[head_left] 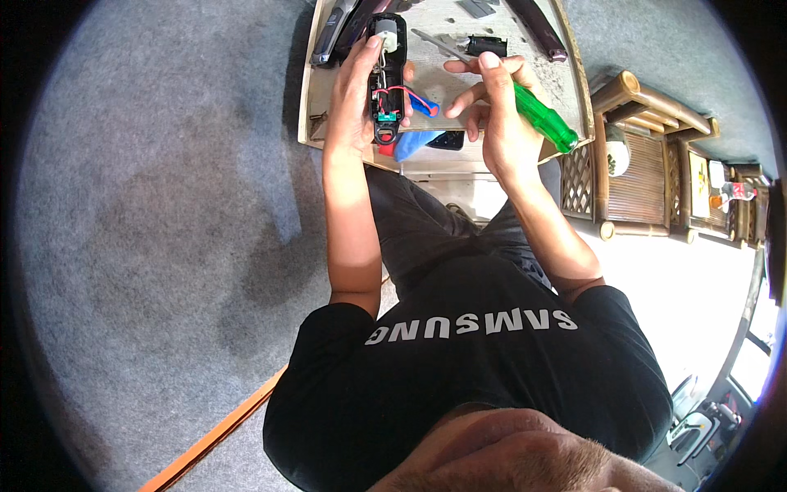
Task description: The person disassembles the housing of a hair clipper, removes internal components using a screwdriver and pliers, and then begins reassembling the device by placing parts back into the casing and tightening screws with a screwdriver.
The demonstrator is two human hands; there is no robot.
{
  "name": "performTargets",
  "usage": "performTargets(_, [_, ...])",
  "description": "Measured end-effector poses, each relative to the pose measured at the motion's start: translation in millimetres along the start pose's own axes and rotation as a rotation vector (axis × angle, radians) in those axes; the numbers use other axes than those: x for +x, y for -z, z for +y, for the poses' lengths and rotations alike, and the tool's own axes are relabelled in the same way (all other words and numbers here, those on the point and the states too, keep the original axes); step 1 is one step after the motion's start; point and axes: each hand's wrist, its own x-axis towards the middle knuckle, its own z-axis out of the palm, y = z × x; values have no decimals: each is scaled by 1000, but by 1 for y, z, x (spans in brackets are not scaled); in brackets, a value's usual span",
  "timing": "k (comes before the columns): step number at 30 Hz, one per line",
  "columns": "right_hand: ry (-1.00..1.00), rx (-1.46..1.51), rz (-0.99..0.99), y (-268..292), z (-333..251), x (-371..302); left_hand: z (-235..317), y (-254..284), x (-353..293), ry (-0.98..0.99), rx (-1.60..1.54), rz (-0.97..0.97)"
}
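Observation:
My left hand (351,100) is wrapped round an opened hair clipper (397,64), held upright over the table with its inside showing. A grey motor (385,34), thin wires and a small green circuit board (387,117) sit in the black shell. Red wires run out of it to a blue cylindrical cell (421,105) hanging at its right side. In my right hand (507,123) is a screwdriver (543,116) with a translucent green handle. Its metal shaft points up and left toward the clipper, with the tip apart from it. The fingers of my right hand are partly spread.
On the wooden table (574,82) lie a black part (487,46), a dark casing (537,29) and more casings (332,33) at the far left. A blue object (416,144) and a dark keypad device (448,141) lie by the near edge. Bamboo furniture (643,180) stands at right.

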Motion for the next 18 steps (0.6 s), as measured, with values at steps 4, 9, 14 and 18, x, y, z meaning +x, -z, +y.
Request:
performTargets(4, [2, -23, -8, 2, 2, 2, 1, 1, -1, 7, 22, -2])
performTargets(9, [180, -135, -68, 2, 1, 10, 1, 0, -2, 14, 34, 5])
performTargets(14, [293, -485, -271, 1, 6, 23, 0, 1, -2, 42, 49, 50])
performTargets(18, [488, -703, -302, -6, 9, 27, 2, 1, -1, 43, 62, 35])
